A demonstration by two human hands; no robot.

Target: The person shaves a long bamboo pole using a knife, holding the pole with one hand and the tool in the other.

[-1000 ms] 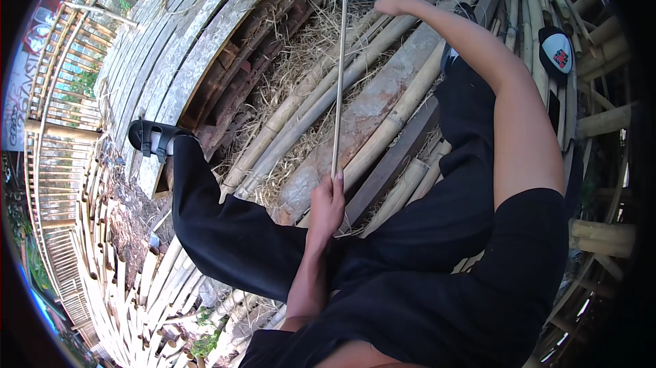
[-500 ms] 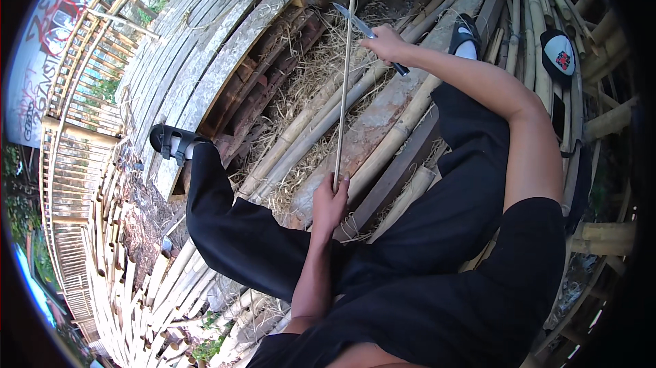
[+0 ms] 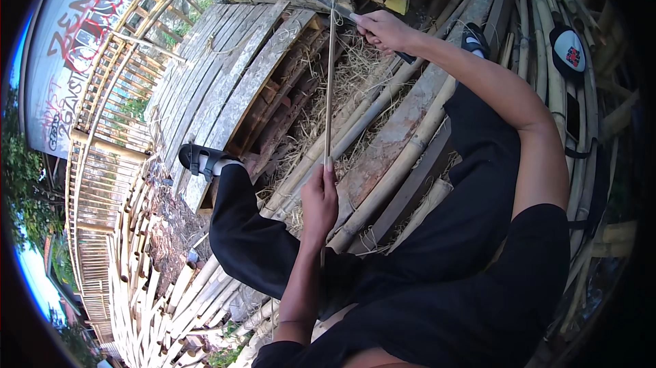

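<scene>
**Knife at the far end of a bamboo strip**

The left hand (image 3: 320,198) grips a thin, pale, straight bamboo strip (image 3: 331,88) upright over straw (image 3: 342,84). The right hand (image 3: 384,30) clasps a knife (image 3: 345,12) against the strip's upper stretch; most of the strip probably remains unworked.

Left hand (image 3: 320,200) clenched, thumb pointing up, forearm rising from the lower edge. Right hand (image 3: 383,30) fisted, arm extended far forward, elbow slightly bent.
</scene>
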